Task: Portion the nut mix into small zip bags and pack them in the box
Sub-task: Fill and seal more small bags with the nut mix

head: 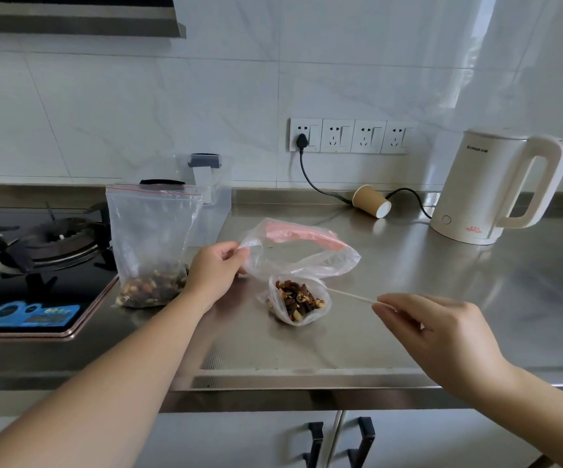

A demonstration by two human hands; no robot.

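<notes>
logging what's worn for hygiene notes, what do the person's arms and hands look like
Both arms are bare as far up as the view shows: no sleeves and no gloves. The left hand and right hand show no rings, watch or bracelet. Nails are short, with no polish visible.

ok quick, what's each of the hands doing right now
Left hand: pinching the edge of the clear plastic bag with the pink strip.
Right hand: pinching the end of a thin stick that reaches into the small bag of nut mix.

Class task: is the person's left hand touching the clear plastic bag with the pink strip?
Touching. The head view shows the left hand pinching the edge of the clear plastic bag between thumb and fingers, with no gap.
</notes>
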